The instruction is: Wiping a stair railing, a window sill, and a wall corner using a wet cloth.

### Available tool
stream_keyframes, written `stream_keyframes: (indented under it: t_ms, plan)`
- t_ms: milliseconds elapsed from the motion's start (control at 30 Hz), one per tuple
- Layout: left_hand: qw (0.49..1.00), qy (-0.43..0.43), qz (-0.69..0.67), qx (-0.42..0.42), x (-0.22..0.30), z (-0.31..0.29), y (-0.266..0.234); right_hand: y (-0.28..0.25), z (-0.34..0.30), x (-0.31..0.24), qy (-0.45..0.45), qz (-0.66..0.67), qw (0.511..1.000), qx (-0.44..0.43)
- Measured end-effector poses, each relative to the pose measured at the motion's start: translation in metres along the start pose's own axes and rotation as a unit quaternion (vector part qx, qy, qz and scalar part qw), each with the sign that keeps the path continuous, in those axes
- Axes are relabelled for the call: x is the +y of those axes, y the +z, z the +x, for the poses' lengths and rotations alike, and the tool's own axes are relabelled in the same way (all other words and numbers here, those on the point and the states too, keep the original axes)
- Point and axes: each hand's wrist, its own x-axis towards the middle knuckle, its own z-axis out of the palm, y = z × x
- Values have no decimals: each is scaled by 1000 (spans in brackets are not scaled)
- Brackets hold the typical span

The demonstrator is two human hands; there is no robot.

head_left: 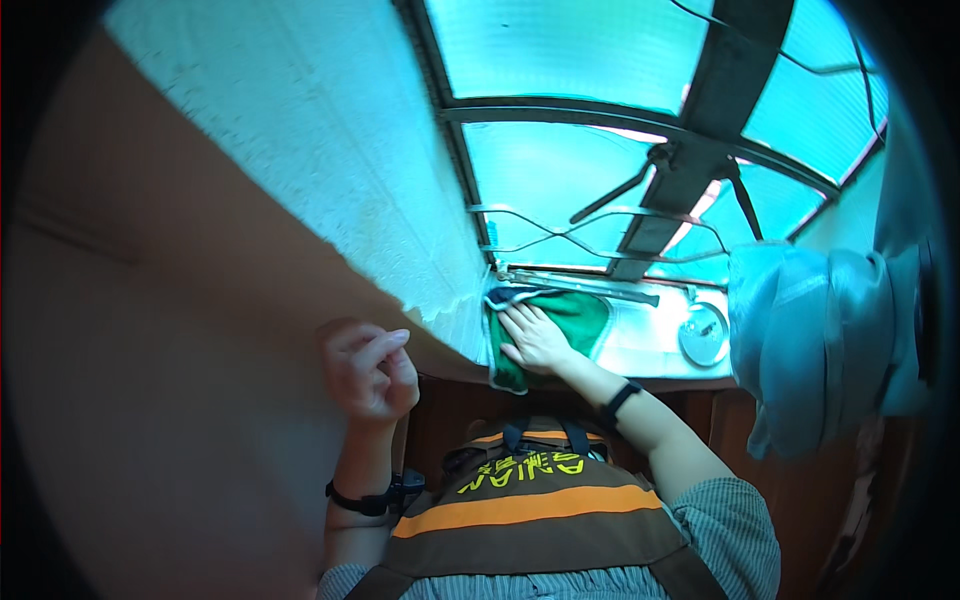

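Note:
On the windowsill (650, 325) lies a green cloth (585, 312) with a pale edge and a dark blue patch at its far left corner. My right hand (535, 338) rests flat on top of it, fingers stretched out toward the wall, covering the cloth's middle. Part of the cloth hangs over the sill's near edge. My left hand (370, 370) is raised in front of the wall on the left, apart from the cloth. Its fingers are curled in, and nothing shows between them.
A round, pale dish-like object (703, 333) sits on the sill to the right. Beyond it is a metal-framed window (570, 112) with wire bars and two handles. Bunched pale blue fabric (815, 335) hangs at the right. The left wall (330, 150) has flaking paint.

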Motion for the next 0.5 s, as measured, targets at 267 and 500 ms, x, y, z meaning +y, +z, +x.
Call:
stream_keyframes:
  t_ms: [267, 500]
  plan:
    - [966, 230, 112, 27, -46, 0, 36, 5, 9, 7, 46, -8, 999, 24]
    - [974, 197, 71, 85, -40, 1, 45, -27, -71, 38, 138, -41, 988, -58]
